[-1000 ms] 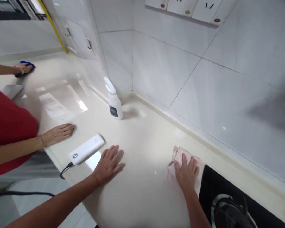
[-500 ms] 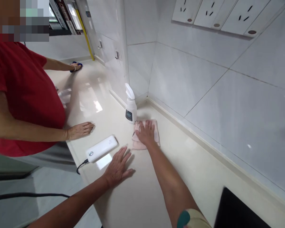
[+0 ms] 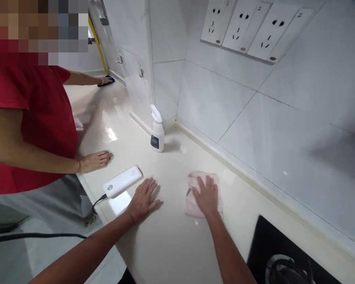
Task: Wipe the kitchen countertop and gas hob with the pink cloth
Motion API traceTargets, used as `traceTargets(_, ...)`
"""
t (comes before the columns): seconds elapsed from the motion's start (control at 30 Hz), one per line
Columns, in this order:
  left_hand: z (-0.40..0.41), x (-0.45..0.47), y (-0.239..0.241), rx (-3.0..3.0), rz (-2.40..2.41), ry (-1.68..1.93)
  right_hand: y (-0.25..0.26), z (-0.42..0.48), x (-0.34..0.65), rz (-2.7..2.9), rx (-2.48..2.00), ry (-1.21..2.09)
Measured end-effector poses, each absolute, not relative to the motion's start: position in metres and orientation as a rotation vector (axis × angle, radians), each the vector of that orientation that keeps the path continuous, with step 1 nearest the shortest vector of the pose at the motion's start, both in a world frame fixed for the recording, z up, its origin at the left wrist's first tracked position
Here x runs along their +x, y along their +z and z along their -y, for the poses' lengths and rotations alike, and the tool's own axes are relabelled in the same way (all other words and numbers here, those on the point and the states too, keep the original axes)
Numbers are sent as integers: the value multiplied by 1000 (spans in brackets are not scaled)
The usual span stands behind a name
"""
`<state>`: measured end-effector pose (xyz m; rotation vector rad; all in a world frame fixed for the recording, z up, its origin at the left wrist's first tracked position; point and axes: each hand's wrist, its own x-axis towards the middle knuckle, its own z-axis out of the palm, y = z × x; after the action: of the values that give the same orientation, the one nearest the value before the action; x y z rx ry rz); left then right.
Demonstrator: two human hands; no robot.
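Countertop (image 3: 171,252): spray bottle (image 3: 157,136), power bank (image 3: 122,181), cloth (image 3: 202,189)

Your pale pink cloth (image 3: 204,208) lies flat on the cream desk (image 3: 171,252), folded roughly into a soft, slightly rumpled square (a bit blurred here). Your right fingers (image 3: 205,193) sit spread across its top, pressing down on it without gripping.

White wall tiles (image 3: 225,106) meet the pale stone tabletop (image 3: 171,252), with a row of white power sockets (image 3: 248,29) on the wall. Light shines on the stone. The floor (image 3: 47,256) seems pale grey, though little of it shows.
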<state>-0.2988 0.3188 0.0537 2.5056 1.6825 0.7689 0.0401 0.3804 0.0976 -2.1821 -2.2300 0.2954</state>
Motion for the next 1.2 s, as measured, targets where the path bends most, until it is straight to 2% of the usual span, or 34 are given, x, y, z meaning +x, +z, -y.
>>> traceTargets(0.17,-322,-296,53,2510,-1678,667,84,-332,144,1687,-2517,188)
traceTargets(0.3,-321,-294,57,2486,-1648,634,90,-324,146,1343,-2660,200)
traceTargets(0.43,-320,-292,58,2469,-1597,653,97,-371,76,1381,-2674,276)
traceTargets(0.6,-323,-293,56,2434,-1565,771,106,-418,-55,1911,-2400,435)
traceTargets(0.73,-309,-296,70,2387,-1568,949,113,-384,-143,2351,-1976,508)
traceTargets(0.87,-264,-301,85,2286,-1588,1039,107,-313,-183,2461,-1698,564)
traceTargets(1.03,-221,-298,87,2308,-1582,804,94,-243,-140,2324,-1493,630)
traceTargets(1.1,-220,-292,91,2358,-1617,617,85,-219,-90,2173,-1554,506)
traceTargets(1.2,-225,-279,102,2352,-1688,387,67,-173,7,1966,-1849,138)
